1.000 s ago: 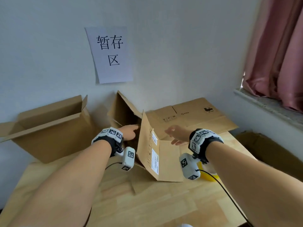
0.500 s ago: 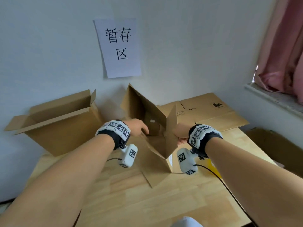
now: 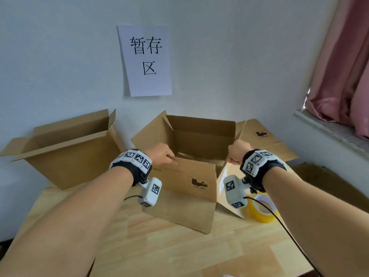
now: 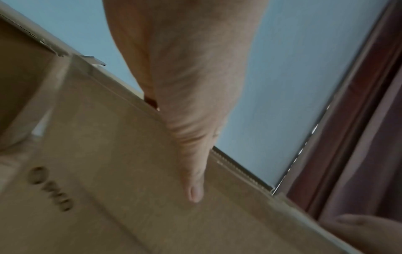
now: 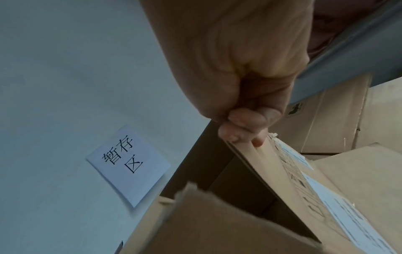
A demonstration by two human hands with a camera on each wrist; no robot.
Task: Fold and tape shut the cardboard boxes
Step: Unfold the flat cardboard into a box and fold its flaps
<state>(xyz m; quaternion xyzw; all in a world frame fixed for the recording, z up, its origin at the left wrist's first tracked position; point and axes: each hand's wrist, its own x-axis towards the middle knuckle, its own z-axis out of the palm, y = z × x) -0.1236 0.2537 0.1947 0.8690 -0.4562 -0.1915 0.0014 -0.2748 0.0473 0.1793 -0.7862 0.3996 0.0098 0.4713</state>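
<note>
Cardboard had sprung from a half-flat slant into a squared open box (image 3: 191,176) mid-table toward the wall; left hand (image 3: 161,154) pinched its near rim, right hand (image 3: 238,151) pinched the right flap. Folding could likely begin; tape roll (image 3: 262,209) waited near the right edge.

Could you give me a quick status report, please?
Left hand and right hand both grip the middle box. Flaps open, untaped. Tape roll waits beside it.
</note>
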